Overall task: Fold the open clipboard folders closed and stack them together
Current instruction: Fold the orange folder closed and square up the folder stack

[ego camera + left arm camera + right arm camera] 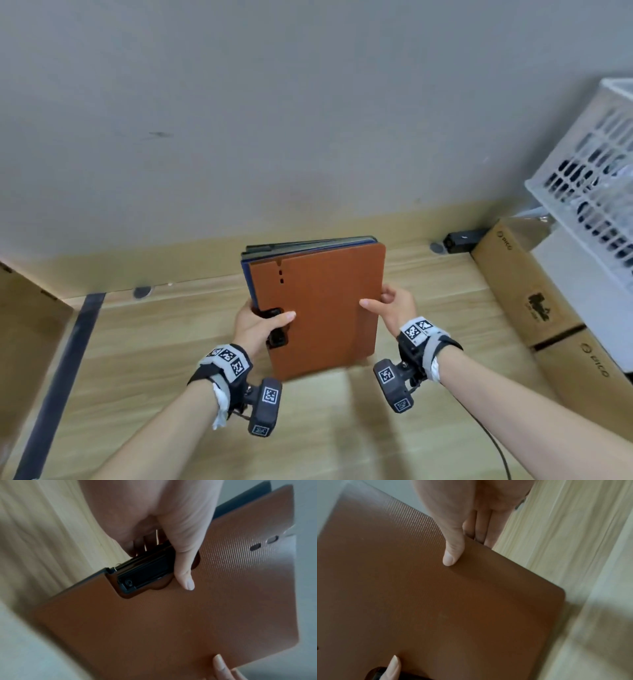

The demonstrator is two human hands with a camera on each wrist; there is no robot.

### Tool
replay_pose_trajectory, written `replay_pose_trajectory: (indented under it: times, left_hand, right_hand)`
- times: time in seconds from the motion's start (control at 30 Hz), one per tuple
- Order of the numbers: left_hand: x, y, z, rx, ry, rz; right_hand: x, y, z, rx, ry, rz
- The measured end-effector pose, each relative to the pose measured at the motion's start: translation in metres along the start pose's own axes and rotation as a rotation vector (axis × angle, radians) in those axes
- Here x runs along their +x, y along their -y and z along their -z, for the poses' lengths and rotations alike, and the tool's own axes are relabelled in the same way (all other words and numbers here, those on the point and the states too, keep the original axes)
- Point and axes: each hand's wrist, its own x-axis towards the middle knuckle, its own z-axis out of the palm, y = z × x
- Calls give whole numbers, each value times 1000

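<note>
A stack of closed clipboard folders (318, 308) is held tilted above the wooden table (137, 359), with an orange-brown folder (171, 615) on top and blue and dark green ones behind it. My left hand (260, 325) grips the stack's left edge at the black clip (142, 573), thumb on the cover, fingers behind. My right hand (390, 308) grips the right edge, its thumb (452, 555) on the orange cover (436, 601) and its fingers behind the stack. The backs of the folders are hidden.
Cardboard boxes (534, 291) line the right side, with a white slatted basket (589, 178) above them. A brown box (24, 342) stands at the left. A grey wall (274, 120) rises behind the table. A black adapter (459, 240) lies near the wall.
</note>
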Motion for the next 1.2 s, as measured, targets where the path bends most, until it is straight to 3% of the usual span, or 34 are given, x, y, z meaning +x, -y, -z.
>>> replay_pose_trajectory:
  times: [0.2,0.4,0.6,0.83,1.03,1.2]
  left_hand:
    - [-24,21,-30,103,16,-33]
    - [-50,7,-16,146,102,-65]
    - [-65,-2,-19,202,-37,-186]
    - [-77,-14,-29,181,-127,-216]
    - [-89,-17,-38,-10,-154,-234]
    - [-83,-33,-50,-151,-262,-112]
  right_hand:
    - [-4,-29,23,8,52,26]
    - [-25,-2,37,180,234,89]
    - [-35,15,40,148,175,289]
    - [-32,23,41,209,191,356]
    - [-32,26,47,161,186,360]
    - [-26,42,40,435,172,205]
